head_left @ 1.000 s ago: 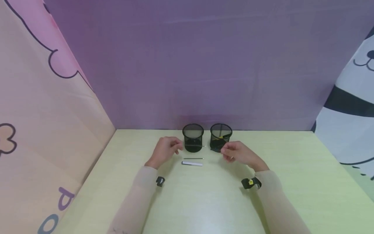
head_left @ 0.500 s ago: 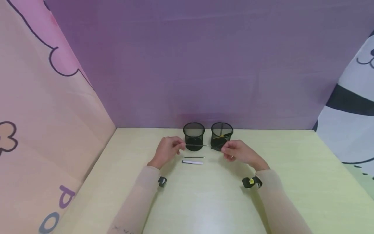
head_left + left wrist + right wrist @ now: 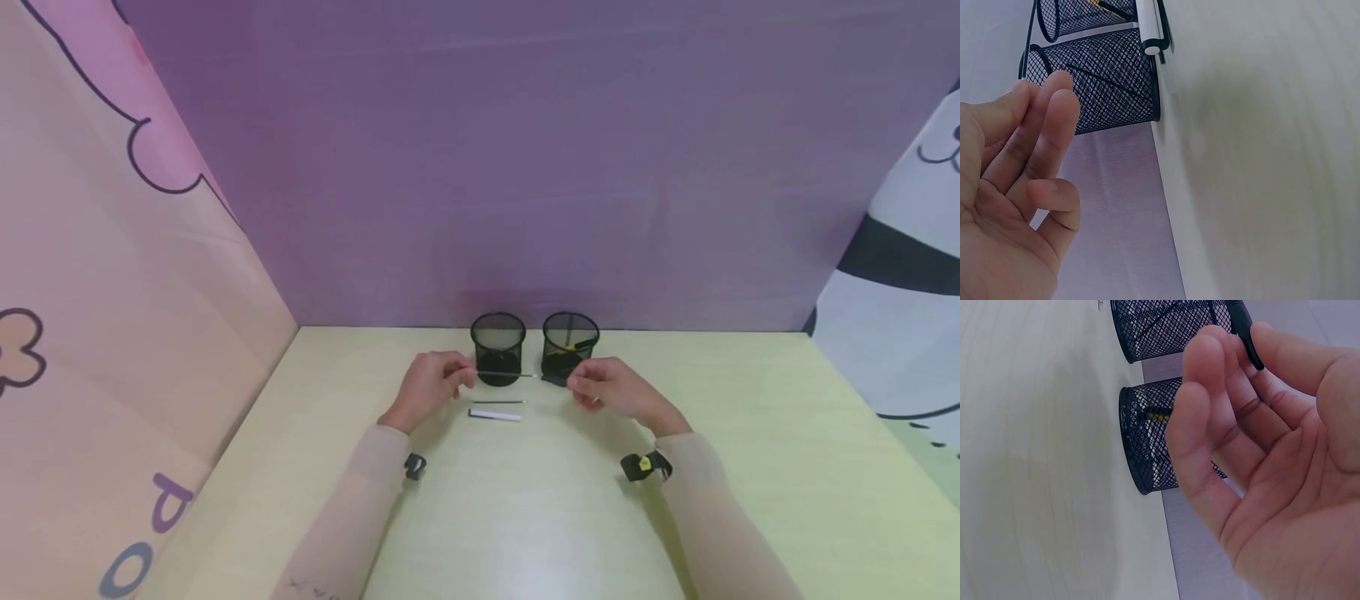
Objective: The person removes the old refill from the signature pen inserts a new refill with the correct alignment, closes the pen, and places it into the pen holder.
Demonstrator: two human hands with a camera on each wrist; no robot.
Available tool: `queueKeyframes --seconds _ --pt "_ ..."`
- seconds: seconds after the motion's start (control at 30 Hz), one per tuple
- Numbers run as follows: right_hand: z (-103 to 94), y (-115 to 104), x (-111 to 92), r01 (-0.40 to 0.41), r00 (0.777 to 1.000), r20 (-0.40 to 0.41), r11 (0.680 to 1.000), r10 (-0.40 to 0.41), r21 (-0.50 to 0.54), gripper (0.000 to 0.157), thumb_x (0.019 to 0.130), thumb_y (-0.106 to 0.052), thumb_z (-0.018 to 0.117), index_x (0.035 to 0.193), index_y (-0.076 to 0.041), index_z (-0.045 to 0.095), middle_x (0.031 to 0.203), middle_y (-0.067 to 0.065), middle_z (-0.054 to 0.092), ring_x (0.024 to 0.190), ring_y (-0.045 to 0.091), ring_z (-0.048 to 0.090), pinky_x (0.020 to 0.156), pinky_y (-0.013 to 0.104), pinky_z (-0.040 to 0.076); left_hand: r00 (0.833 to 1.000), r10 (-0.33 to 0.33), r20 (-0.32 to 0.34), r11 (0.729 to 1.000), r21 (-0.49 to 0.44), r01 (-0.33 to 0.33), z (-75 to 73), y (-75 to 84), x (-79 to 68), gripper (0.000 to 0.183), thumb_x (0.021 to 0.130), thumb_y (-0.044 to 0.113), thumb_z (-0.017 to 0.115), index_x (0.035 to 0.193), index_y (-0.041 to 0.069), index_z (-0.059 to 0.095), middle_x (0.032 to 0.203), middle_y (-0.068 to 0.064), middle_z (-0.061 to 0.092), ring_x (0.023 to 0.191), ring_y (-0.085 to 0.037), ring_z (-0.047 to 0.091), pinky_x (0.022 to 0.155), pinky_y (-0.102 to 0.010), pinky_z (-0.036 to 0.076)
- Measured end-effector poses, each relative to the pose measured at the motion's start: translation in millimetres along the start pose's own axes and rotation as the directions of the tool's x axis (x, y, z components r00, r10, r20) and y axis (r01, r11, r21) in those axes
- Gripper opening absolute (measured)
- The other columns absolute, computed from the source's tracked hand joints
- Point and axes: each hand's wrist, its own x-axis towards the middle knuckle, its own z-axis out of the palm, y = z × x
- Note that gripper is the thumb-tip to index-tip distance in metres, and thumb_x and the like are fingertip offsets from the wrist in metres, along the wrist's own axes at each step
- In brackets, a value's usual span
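My left hand (image 3: 429,383) pinches one end of a thin pen refill (image 3: 506,374) between thumb and fingertips. The refill lies almost level in front of the left mesh cup (image 3: 498,350), its silver tip pointing right. A small black pen cap (image 3: 1246,331) is pinched by the thumb and forefinger of my right hand (image 3: 611,387), its other end facing the refill tip across a narrow gap. On the table below, a second refill (image 3: 500,402) lies just behind a white pen (image 3: 497,415) with a black end, also seen in the left wrist view.
To the right of the left cup stands another black mesh cup (image 3: 570,346), holding a yellow and black item (image 3: 1158,417). Both cups are near the back edge of the pale table (image 3: 495,517), before a purple cloth wall (image 3: 525,167).
The left hand has shifted slightly to the right, and the refill tip is closer to the black cap. The right hand has hardly moved; the head view has tilted a little.
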Motion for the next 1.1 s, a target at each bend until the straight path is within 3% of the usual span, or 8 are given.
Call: queueKeyframes --seconds 0.67,1.1 --pt "1.7 -2.8 0.7 0.007 1.0 -0.001 1.0 -0.007 0.001 0.033 0.105 -0.025 0.06 0.112 0.007 0.063 0.09 0.011 0.069 0.082 0.021 0.064 0.082 0.046 0.06 1.0 -0.021 0.007 1.0 0.005 0.021 -1.2 1.6 -4.4 0.013 0.099 0.019 0.068 0.1 0.01 0.077 0.08 0.0 0.075 0.061 -0.017 0.063 0.056 -0.026 0.048" --pt "2.1 -2.0 0.7 0.016 1.0 0.003 1.0 -0.016 -0.012 0.033 0.105 -0.026 0.06 0.112 0.006 0.064 0.089 0.01 0.069 0.081 0.02 0.064 0.078 0.04 0.06 1.0 -0.007 0.024 1.0 -0.001 0.007 3.1 1.3 -2.1 0.016 0.1 0.019 0.067 0.102 0.007 0.077 0.081 -0.001 0.075 0.061 -0.014 0.062 0.055 -0.026 0.048"
